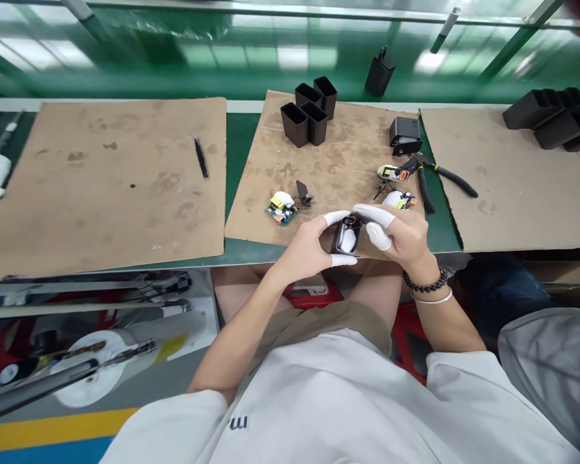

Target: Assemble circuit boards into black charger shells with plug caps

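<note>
In my left hand (310, 243) is a black charger case (339, 241), gripped between white-covered thumb and fingers at the front edge of the bench. White filler and a few thin wires show in its open top. My right hand (406, 233), also with white finger covers, pinches a small dark end piece (359, 217) at the case's far rim. Left of the hands lies a circuit board (282, 207) with a black plug piece (303, 193) beside it. More boards (400, 200) lie just beyond my right hand, partly hidden by it.
Pliers (447, 177) lie right of the boards, near a black case (405, 134). Several open black cases (294, 124) stand at the back. A finished-looking charger (380, 72) stands behind the cardboard (348, 154). Black tweezers (201, 158) lie left; another person (551, 361) sits right.
</note>
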Motion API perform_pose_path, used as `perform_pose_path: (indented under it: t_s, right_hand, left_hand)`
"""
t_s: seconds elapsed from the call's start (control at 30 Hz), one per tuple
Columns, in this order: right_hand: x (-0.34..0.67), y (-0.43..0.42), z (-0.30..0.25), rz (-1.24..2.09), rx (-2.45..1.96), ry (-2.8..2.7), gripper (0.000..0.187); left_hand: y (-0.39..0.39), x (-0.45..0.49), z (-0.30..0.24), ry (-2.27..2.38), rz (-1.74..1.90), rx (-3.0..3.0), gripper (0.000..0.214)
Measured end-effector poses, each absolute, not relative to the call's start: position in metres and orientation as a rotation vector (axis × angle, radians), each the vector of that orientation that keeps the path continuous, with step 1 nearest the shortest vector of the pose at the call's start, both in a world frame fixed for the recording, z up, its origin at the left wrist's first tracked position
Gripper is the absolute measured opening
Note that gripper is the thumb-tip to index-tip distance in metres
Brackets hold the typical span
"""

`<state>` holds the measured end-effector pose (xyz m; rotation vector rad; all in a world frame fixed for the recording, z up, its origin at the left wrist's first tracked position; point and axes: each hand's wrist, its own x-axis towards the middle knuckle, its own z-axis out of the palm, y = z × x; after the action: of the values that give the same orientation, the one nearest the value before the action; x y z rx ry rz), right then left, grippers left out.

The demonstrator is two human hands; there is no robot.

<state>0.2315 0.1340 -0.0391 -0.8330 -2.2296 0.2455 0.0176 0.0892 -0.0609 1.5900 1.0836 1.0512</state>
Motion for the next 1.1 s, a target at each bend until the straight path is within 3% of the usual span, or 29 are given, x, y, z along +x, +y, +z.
perform_pose_path:
  t_s: [0.23, 0.43, 0.7, 0.9, 1.1]
  right_hand:
    - [0.213, 0.131, -0.054, 0.264, -0.962, -2.015, 0.055]
    - [0.214, 0.13, -0.058, 0.332, -0.75, -1.963, 0.038]
    - [0.214, 0.131, -0.057, 0.386, -0.681, -1.942, 0.034]
    - [0.223, 0.124, -0.046, 0.519, -0.72, -1.944, 0.032]
    - [0.236, 0.112, -0.025, 0.518, -0.703, -2.183, 0.034]
  left_hand:
    - [0.088, 0.013, -0.055, 1.032, 1.011, 1.449, 0.08]
    - [0.097, 0.02, -0.043, 1.1, 1.009, 1.294, 0.067]
    - [0.104, 0.018, -0.044, 1.107, 0.948, 1.266, 0.062]
    - [0.085, 0.007, -0.054, 0.989, 0.924, 1.353, 0.094]
    - [0.08, 0.013, -0.053, 1.055, 0.965, 1.379, 0.073]
